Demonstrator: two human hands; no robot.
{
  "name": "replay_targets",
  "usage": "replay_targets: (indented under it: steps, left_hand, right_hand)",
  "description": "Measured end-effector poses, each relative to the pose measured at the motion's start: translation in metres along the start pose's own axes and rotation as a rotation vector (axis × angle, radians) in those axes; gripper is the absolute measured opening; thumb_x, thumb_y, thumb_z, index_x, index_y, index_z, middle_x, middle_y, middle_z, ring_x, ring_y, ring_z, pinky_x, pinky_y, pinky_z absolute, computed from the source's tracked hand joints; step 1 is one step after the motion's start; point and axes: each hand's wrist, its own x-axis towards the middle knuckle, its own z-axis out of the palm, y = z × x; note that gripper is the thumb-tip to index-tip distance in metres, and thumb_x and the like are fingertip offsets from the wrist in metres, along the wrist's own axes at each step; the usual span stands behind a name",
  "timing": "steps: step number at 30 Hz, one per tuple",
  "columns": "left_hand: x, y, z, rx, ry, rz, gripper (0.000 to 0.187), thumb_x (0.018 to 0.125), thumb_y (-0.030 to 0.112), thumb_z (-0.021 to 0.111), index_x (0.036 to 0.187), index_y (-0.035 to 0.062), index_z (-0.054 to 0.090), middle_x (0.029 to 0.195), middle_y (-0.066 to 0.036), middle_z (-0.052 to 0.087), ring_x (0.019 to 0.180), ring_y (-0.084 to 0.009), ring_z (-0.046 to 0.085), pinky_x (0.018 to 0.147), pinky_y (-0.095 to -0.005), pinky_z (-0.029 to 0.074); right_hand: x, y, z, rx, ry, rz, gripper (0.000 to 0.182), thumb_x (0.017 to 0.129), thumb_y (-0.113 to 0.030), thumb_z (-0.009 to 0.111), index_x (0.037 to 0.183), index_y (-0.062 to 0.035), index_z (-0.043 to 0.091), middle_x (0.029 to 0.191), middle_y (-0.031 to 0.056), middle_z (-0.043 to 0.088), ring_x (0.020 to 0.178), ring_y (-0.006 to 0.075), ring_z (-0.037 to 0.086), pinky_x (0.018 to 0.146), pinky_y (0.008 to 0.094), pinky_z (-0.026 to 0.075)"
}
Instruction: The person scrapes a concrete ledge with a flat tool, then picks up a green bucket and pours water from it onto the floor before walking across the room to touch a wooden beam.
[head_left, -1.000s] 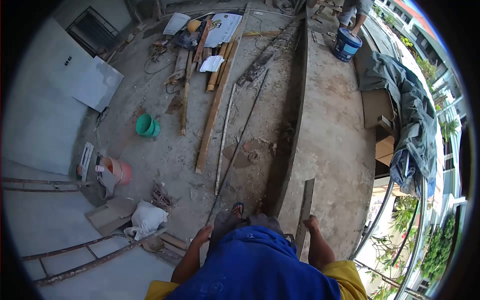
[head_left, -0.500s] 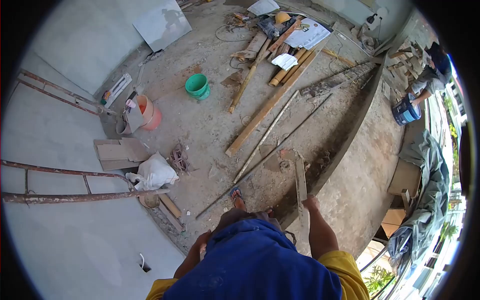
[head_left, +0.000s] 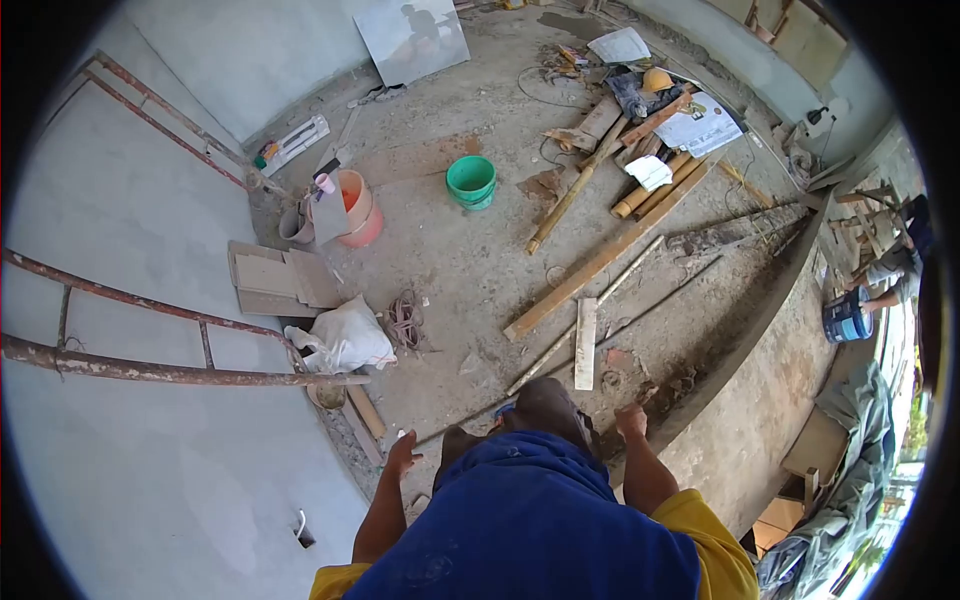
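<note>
My left hand [head_left: 403, 455] hangs beside my left thigh, its fingers apart and nothing held in it. On the other side, my right hand [head_left: 631, 420] is curled closed near the concrete ledge [head_left: 735, 385], and no object shows in it. A short, pale board [head_left: 586, 345] is in front of me, apart from both hands. It overlaps a long thin pole [head_left: 545, 362] in view.
A green bucket [head_left: 471, 182], a pink bucket [head_left: 358, 215], a white sack [head_left: 352, 338] and a long timber [head_left: 600, 255] lie ahead. Rusty scaffold bars [head_left: 150, 366] are on the left. A co-worker's hand touches a dark blue bucket [head_left: 846, 315] at right.
The short board has left my right hand and is farther forward. My left hand has come into fuller view, away from my body. The view has shifted, moving the surroundings rightward.
</note>
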Motion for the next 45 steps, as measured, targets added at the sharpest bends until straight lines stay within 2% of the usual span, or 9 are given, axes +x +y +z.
replay_targets:
  steps: [8,9,11,17,26,29,36,37,45]
  left_hand:
    - [0.062,-0.088,-0.005,-0.163,-0.081,-0.294,0.073,0.095,0.059,0.042,0.148,0.0106,0.032,0.147,-0.017,0.039,0.119,-0.0403,0.053,0.100,-0.0532,0.036]
    - [-0.026,0.016,0.020,0.036,0.081,-0.270,0.063,0.100,0.049,0.042,0.139,-0.0001,0.044,0.135,-0.021,0.053,0.128,-0.0280,0.048,0.107,-0.0353,0.035]
    - [0.081,-0.093,0.016,-0.702,-0.211,-0.364,0.067,0.095,0.057,0.045,0.136,0.0035,0.045,0.130,-0.018,0.055,0.109,-0.0339,0.058,0.093,-0.0497,0.046]
    - [0.111,0.041,0.009,-0.244,-0.031,-0.243,0.061,0.096,0.053,0.045,0.129,0.0023,0.050,0.120,-0.017,0.059,0.103,-0.0303,0.060,0.083,-0.0462,0.049]
    - [0.250,0.327,-0.082,-0.062,0.218,0.085,0.047,0.095,0.045,0.051,0.113,0.0022,0.059,0.103,-0.009,0.062,0.091,-0.0250,0.062,0.071,-0.0433,0.052]
    - [0.300,0.410,-0.115,0.030,0.024,0.185,0.067,0.093,0.054,0.050,0.144,0.0136,0.037,0.138,-0.010,0.050,0.115,-0.0293,0.055,0.096,-0.0464,0.037]
    - [0.381,0.619,-0.077,0.103,-0.156,-0.099,0.072,0.090,0.058,0.052,0.144,0.0129,0.038,0.145,-0.010,0.043,0.124,-0.0268,0.050,0.100,-0.0464,0.035]
    - [0.398,0.642,-0.068,0.158,-0.073,-0.019,0.068,0.083,0.062,0.061,0.126,0.0086,0.055,0.107,-0.006,0.058,0.093,-0.0204,0.059,0.066,-0.0378,0.041]
    - [0.653,0.821,0.012,0.764,-0.321,0.000,0.088,0.077,0.058,0.069,0.136,-0.0015,0.044,0.141,-0.022,0.046,0.124,-0.0362,0.051,0.098,-0.0415,0.044]
  right_hand:
    - [0.028,-0.070,0.032,-0.300,-0.439,0.167,0.023,0.081,-0.025,0.068,0.094,-0.0069,0.071,0.100,0.0140,0.071,0.102,0.0268,0.068,0.082,0.0409,0.057]
    - [0.049,-0.071,0.043,-0.256,-0.486,0.192,0.022,0.082,-0.025,0.068,0.094,-0.0073,0.072,0.098,0.0129,0.072,0.101,0.0251,0.068,0.082,0.0410,0.057]
    - [0.097,-0.085,0.060,-0.229,-0.605,0.163,0.021,0.083,-0.025,0.067,0.094,-0.0089,0.072,0.092,0.0103,0.073,0.095,0.0220,0.070,0.080,0.0421,0.057]
    - [0.236,-0.233,0.075,-0.551,-0.349,-0.280,0.034,0.082,-0.019,0.059,0.110,-0.0013,0.067,0.116,0.0195,0.065,0.111,0.0333,0.062,0.092,0.0434,0.051]
    - [0.275,-0.598,-0.082,0.213,-0.166,-0.596,0.040,0.081,-0.036,0.069,0.112,-0.0103,0.065,0.103,0.0190,0.068,0.100,0.0366,0.064,0.088,0.0450,0.050]
    - [0.275,-0.642,-0.105,0.321,-0.203,-0.627,0.039,0.082,-0.034,0.070,0.112,-0.0095,0.066,0.095,0.0180,0.069,0.095,0.0343,0.065,0.083,0.0432,0.051]
    - [0.324,-0.629,-0.072,0.452,-0.397,-0.332,0.037,0.081,-0.036,0.070,0.108,-0.0106,0.067,0.084,0.0132,0.071,0.088,0.0293,0.069,0.081,0.0401,0.053]
    - [0.332,-0.621,-0.069,0.483,-0.405,-0.256,0.037,0.082,-0.035,0.070,0.109,-0.0100,0.067,0.083,0.0138,0.071,0.084,0.0281,0.069,0.079,0.0392,0.053]
    - [0.364,-0.480,0.043,0.469,-0.050,0.130,0.024,0.084,-0.012,0.066,0.104,0.0006,0.067,0.076,0.0111,0.068,0.065,0.0218,0.068,0.056,0.0331,0.056]
